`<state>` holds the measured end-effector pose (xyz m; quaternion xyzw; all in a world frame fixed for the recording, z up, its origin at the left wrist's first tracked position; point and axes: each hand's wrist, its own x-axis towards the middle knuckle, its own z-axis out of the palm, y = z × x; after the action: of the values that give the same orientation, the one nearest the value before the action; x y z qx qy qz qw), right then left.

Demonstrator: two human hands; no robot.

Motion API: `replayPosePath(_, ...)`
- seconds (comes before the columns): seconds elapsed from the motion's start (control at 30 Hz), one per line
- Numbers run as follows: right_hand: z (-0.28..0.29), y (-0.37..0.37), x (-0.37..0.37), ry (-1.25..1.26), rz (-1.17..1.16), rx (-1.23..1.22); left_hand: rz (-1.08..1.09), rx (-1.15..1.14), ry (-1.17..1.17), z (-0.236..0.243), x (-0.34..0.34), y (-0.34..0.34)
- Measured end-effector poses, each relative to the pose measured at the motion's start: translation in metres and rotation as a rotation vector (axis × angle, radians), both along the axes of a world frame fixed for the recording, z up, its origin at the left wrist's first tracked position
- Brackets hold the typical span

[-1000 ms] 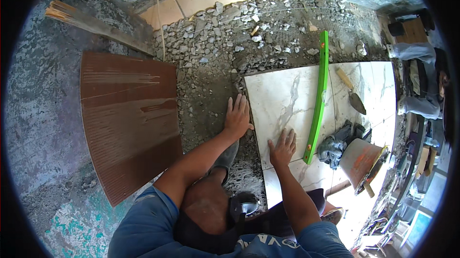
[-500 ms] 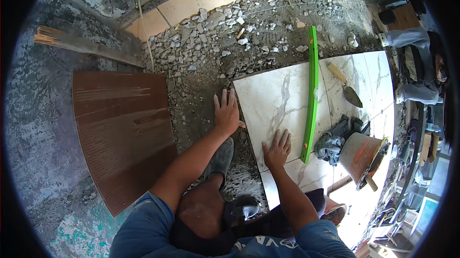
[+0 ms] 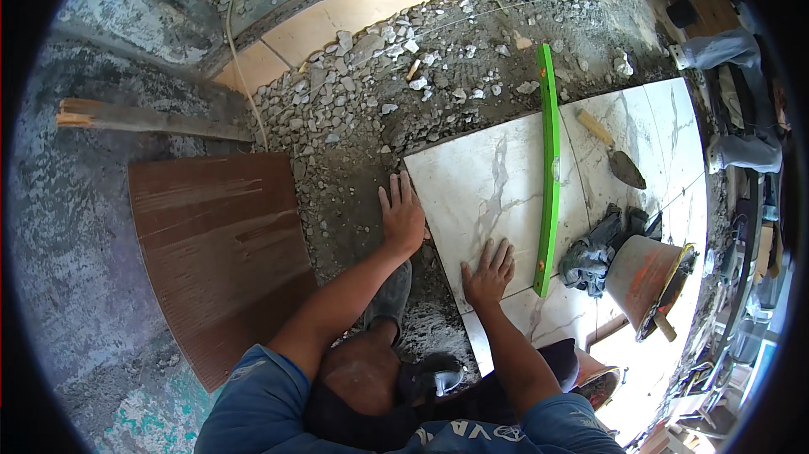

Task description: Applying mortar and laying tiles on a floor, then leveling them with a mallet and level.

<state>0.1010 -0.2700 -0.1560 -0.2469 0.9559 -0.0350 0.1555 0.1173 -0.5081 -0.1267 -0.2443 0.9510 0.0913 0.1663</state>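
My left hand is at the left edge of a white, grey-veined floor tile, its fingers stretched along the side. Its thumb is mostly hidden against that edge. On the tile's near part my right hand lies flat with fingers spread, holding nothing. A bright green spirit level rests across the tiles to the right of both hands. Farther right, a pointing trowel with a wooden handle lies on the tiles.
A tipped bucket and a crumpled dark cloth sit on the tiles. A brown ridged tile leans at the left, below a wooden plank. Gravel covers the far ground. Another person's legs show at right.
The whole view has shifted slightly. My left thumb, earlier spread out over the tile edge, is now drawn in against it. My right hand stays flat on the tile.
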Motion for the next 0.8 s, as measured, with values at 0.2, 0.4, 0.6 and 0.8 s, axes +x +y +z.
replayPosePath(0.2,0.023,-0.008,-0.007,-0.208,-0.099,0.174,-0.019,0.009,-0.032,-0.006,-0.001,0.003)
replayPosePath(0.4,0.157,-0.037,-0.123,-0.793,0.124,0.302,-0.205,0.223,-0.055,0.106,-0.007,-0.029)
replayPosePath(0.6,0.402,-0.026,-0.15,-0.633,0.245,0.023,-0.015,0.376,-0.011,0.278,0.029,-0.08)
replayPosePath(0.8,0.602,0.066,-0.01,-0.78,0.094,-0.02,-0.685,0.34,-0.366,0.432,0.143,-0.124)
